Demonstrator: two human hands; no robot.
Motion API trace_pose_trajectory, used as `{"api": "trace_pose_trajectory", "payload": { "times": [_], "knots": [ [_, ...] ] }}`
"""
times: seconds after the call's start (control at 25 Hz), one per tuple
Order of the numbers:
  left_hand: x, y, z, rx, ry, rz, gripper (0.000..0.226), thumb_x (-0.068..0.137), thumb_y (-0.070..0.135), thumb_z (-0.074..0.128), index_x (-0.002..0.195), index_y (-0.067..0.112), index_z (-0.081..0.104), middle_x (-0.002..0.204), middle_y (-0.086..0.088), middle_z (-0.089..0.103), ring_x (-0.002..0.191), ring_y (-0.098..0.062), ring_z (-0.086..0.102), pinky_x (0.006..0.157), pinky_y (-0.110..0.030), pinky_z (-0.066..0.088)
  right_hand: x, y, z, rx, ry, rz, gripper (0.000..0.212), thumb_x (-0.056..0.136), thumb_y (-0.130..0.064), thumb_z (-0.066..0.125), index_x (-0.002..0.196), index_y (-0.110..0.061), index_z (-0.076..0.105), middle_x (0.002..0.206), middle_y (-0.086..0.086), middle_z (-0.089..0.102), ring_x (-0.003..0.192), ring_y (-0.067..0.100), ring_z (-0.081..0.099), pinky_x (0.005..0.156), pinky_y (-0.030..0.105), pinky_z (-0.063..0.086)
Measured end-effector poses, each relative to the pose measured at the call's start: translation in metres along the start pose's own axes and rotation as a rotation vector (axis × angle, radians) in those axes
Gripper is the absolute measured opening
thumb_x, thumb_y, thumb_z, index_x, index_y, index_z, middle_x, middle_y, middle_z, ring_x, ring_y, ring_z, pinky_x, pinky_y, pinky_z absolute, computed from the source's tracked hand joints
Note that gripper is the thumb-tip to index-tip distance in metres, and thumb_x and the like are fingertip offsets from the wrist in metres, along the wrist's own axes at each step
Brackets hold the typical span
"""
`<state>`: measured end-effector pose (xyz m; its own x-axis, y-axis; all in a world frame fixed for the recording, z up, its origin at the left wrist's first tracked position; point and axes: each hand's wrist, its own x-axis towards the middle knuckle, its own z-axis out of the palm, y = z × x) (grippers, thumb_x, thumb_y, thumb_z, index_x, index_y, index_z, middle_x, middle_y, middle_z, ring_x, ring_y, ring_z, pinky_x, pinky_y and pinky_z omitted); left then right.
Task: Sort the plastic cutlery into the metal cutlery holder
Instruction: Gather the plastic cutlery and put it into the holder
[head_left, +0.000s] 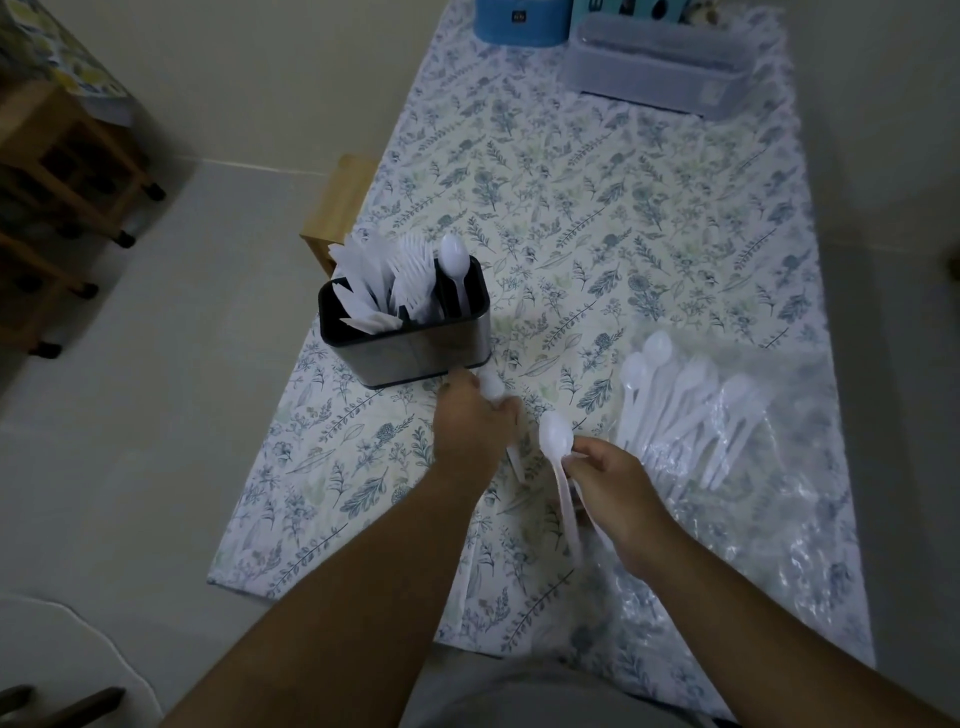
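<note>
Our left hand (470, 423) fingers clamp one white spoon (492, 387); our right hand (605, 475) fingers pinch another spoon (556, 441), holder (410, 348) beyond.

Left hand (475, 423) grips a blurred white plastic spoon (493, 387) just in front of the metal cutlery holder (405, 332), which holds knives, forks and one spoon in separate compartments. Right hand (610, 475) pinches another white plastic spoon (557, 441). Loose spoons (680, 405) lie on clear plastic wrap (779, 467) on the floral-cloth bench (597, 208).
</note>
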<state>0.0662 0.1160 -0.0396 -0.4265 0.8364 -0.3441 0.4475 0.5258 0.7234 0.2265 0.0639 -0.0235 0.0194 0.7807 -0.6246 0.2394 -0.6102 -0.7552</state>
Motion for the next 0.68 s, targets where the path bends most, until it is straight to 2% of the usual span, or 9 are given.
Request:
{"api": "trace_pose_trajectory", "payload": {
  "times": [0.08,0.16,0.28,0.36,0.4,0.48,0.52,0.6,0.68],
  "knots": [
    [0.002,-0.002,0.001,0.105,-0.017,0.07,0.034,0.083,0.025,0.075,0.107,0.013,0.055,0.097,-0.008,0.067,0.085,-0.024,0.068,0.071,-0.034,0.057,0.0,0.001,-0.002,-0.036,0.017,-0.018,0.022,0.095,-0.017,0.051,0.098,-0.021,0.072,0.084,0.018,0.067,0.071,0.017,0.056,0.064,0.031,0.046],
    [-0.001,0.0,-0.005,0.141,-0.043,0.109,0.024,0.089,0.017,0.066,0.111,0.011,0.057,0.095,-0.007,0.068,0.082,-0.022,0.067,0.066,-0.031,0.053,0.0,0.002,0.0,0.008,0.013,0.01,0.025,0.096,-0.015,0.051,0.103,-0.022,0.073,0.077,0.006,0.065,0.067,0.016,0.054,0.061,0.029,0.044],
    [-0.019,-0.003,-0.016,0.065,-0.056,0.081,0.019,0.092,0.012,0.064,0.11,0.015,0.058,0.081,0.006,0.064,0.064,-0.004,0.062,0.048,-0.016,0.046,0.001,0.003,0.002,0.056,0.026,0.053,0.021,0.095,-0.015,0.051,0.102,-0.017,0.071,0.08,0.007,0.063,0.069,0.019,0.053,0.064,0.034,0.042],
    [-0.036,-0.013,-0.02,-0.043,-0.08,0.027,0.019,0.092,0.011,0.067,0.108,0.017,0.059,0.077,0.01,0.065,0.062,-0.001,0.062,0.045,-0.008,0.045,-0.002,0.002,0.004,0.13,0.025,0.081,0.019,0.095,-0.016,0.055,0.105,-0.013,0.071,0.081,0.009,0.062,0.07,0.022,0.053,0.064,0.034,0.041],
    [-0.044,-0.018,-0.021,-0.106,-0.105,-0.015,0.02,0.091,0.011,0.068,0.109,0.015,0.061,0.08,0.008,0.068,0.066,-0.005,0.066,0.05,-0.01,0.05,-0.003,0.002,0.007,0.159,0.02,0.079,0.018,0.095,-0.016,0.058,0.107,-0.012,0.071,0.081,0.007,0.063,0.07,0.021,0.054,0.063,0.033,0.041],
    [-0.053,-0.023,-0.017,-0.204,-0.156,-0.099,0.022,0.089,0.013,0.071,0.11,0.015,0.069,0.086,0.004,0.073,0.075,-0.013,0.072,0.067,-0.029,0.062,-0.006,0.0,0.013,0.172,0.008,0.048,0.02,0.094,-0.014,0.063,0.113,-0.016,0.071,0.089,-0.001,0.073,0.077,0.015,0.065,0.066,0.029,0.05],
    [-0.057,-0.023,-0.014,-0.226,-0.181,-0.126,0.021,0.087,0.015,0.071,0.108,0.017,0.072,0.086,0.002,0.075,0.076,-0.015,0.073,0.072,-0.036,0.063,-0.006,0.001,0.016,0.171,0.009,0.025,0.023,0.094,-0.012,0.063,0.116,-0.017,0.071,0.094,-0.002,0.076,0.084,0.014,0.071,0.072,0.031,0.056],
    [-0.062,-0.019,-0.009,-0.291,-0.233,-0.173,0.018,0.085,0.017,0.069,0.102,0.019,0.074,0.085,-0.002,0.077,0.077,-0.018,0.075,0.075,-0.044,0.064,-0.005,0.003,0.021,0.132,0.02,-0.007,0.024,0.095,-0.013,0.064,0.117,-0.02,0.071,0.097,-0.002,0.079,0.089,0.016,0.075,0.082,0.038,0.061],
    [-0.067,-0.016,-0.006,-0.362,-0.257,-0.202,0.017,0.086,0.02,0.066,0.1,0.019,0.074,0.086,-0.005,0.077,0.076,-0.02,0.076,0.074,-0.046,0.064,-0.006,0.002,0.021,0.032,0.047,-0.042,0.021,0.095,-0.019,0.064,0.113,-0.024,0.072,0.095,-0.003,0.079,0.088,0.016,0.076,0.085,0.044,0.061]
  ]
}}
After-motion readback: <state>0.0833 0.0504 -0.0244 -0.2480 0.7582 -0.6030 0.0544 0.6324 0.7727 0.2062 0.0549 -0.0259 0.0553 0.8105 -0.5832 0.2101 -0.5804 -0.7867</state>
